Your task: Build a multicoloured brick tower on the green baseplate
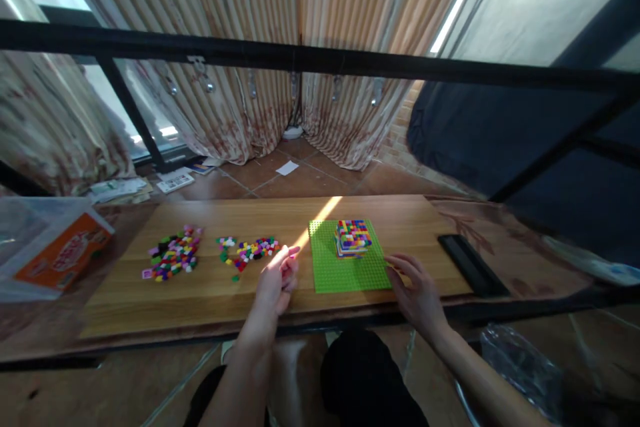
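A block built of many coloured toy bricks (pixel 353 240) stands on a green baseplate (pixel 350 275) on the wooden board. My right hand (pixel 410 282) is at the plate's right edge, fingers stretched out and apart, with nothing seen in them. Left of the plate is my left hand (pixel 281 278), its fingers curled in and the index finger pointing toward the plate. Whatever those curled fingers may hold is too small to make out. Close by on the left lies a loose scatter of small bricks (pixel 250 252). A second, denser pile of bricks (pixel 175 255) lies farther left.
A clear plastic box with an orange label (pixel 65 259) sits at the far left. On the right lies a black tray-like object (pixel 471 265) across the edge of the wooden board (pixel 240 212). A dark metal rail (pixel 310 57) crosses in front of the curtains. Clear plastic (pixel 520 363) lies low right.
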`<state>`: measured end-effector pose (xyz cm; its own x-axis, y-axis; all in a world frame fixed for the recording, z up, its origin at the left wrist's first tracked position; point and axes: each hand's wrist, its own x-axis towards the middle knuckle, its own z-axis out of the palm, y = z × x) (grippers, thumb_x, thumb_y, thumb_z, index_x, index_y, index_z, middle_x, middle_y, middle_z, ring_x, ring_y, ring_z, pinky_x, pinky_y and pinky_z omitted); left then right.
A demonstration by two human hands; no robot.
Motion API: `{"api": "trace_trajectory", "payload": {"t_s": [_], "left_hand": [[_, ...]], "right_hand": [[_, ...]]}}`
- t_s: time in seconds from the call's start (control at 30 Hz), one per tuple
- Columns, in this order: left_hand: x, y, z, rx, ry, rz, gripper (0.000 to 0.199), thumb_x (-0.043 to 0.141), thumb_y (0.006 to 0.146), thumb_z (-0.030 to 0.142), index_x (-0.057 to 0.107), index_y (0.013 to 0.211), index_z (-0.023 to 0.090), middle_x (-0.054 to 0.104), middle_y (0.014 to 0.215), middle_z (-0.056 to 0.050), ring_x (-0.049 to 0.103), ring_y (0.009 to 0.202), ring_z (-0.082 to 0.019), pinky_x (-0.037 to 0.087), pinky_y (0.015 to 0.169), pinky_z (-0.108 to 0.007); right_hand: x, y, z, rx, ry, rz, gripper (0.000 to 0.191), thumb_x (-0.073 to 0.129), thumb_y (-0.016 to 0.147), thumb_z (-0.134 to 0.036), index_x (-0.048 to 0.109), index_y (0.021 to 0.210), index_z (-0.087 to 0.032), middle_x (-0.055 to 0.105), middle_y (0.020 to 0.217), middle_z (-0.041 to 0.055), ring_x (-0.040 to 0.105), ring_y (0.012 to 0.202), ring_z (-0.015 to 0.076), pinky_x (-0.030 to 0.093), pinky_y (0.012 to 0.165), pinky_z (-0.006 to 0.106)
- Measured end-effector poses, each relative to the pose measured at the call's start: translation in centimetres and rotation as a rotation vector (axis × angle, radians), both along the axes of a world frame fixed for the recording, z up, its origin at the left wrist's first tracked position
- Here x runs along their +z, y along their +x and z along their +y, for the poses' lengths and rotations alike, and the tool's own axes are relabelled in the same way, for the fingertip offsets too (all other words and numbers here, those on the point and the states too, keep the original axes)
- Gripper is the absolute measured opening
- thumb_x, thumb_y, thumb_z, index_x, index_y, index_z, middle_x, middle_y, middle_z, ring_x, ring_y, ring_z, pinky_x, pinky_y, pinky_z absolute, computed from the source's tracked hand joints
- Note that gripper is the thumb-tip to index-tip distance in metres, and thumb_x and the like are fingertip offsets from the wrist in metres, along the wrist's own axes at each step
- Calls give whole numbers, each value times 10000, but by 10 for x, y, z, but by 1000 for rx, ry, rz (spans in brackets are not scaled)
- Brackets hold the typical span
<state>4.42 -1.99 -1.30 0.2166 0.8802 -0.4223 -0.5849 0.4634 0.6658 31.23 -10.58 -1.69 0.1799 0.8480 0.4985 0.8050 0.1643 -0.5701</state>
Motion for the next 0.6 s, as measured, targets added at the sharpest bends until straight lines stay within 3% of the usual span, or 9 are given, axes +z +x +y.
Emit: {"api": "trace_trajectory", "payload": {"t_s": [0.17,0.27,0.37,0.47,0.6], "left_hand": [[0,-20,-1,325,131,250,359,697,717,444,644,840,111,435,473,68,252,357,-18,121,364,-178],[2,-31,8,559,130,424,331,686,722,452,640,766,126,474,494,50,318,387,-33,172,383,-184],[-1,-37,20,748,162,536,338,624,772,481,631,745,144,488,504,43,391,428,-56,250,423,-188],[-6,-39,29,817,235,600,371,549,822,511,627,757,154,525,530,28,452,471,-76,309,467,-195],[-8,-37,32,796,265,610,383,501,850,512,644,842,156,584,587,8,541,547,-93,373,530,-195]], "right_hand": [[-26,12,-38,18,-38,-19,197,530,895,-339,692,960,-247,662,1017,95,655,904,235,570,787,413],[-30,-11,-46,192,-38,-24,194,530,894,-318,702,974,-277,681,1023,79,667,918,235,581,818,422],[-20,-51,-34,330,0,29,208,521,898,-280,704,997,-276,684,1024,82,662,943,233,586,815,411],[-8,-92,-10,438,-25,72,217,520,898,-256,703,1015,-262,672,1062,81,642,987,222,571,854,398],[-4,-125,8,510,-53,92,224,506,886,-205,711,971,-232,672,1038,84,632,972,214,561,858,390]]}}
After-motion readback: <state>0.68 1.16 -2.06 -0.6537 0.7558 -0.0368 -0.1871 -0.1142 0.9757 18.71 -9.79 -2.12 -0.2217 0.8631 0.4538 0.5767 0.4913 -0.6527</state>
